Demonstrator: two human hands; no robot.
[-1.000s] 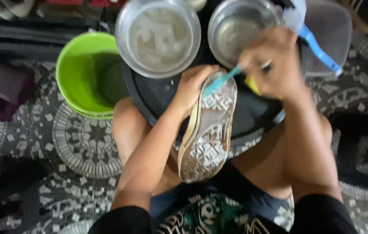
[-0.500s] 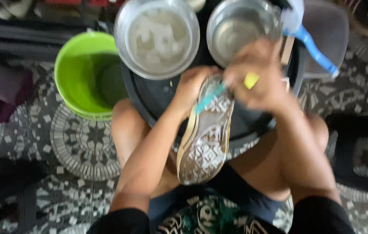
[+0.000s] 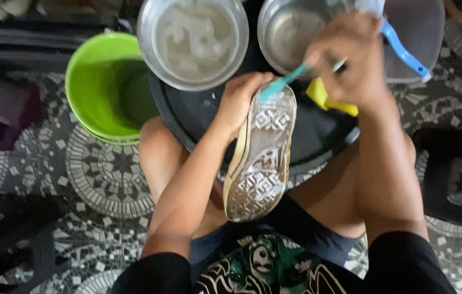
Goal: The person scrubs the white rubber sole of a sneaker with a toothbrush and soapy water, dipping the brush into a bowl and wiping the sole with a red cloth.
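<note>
Right hand [image 3: 350, 60] shifted up toward 1 o'clock with teal toothbrush [image 3: 280, 86], left hand [image 3: 239, 100] gripping sole-up shoe [image 3: 261, 158].

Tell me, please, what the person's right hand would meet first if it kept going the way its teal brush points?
Probably the shoe: the right hand aims the teal brush down-left at the toe end of the sole, which the left hand holds. The tip looks on it already, though depth is unclear.

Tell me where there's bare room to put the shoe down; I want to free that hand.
Bare patterned floor lies below the green bucket, beside the left knee. The black basin has some open room between the shoe and the yellow sponge. Up top it's crowded: two metal bowls, blue brush.
</note>
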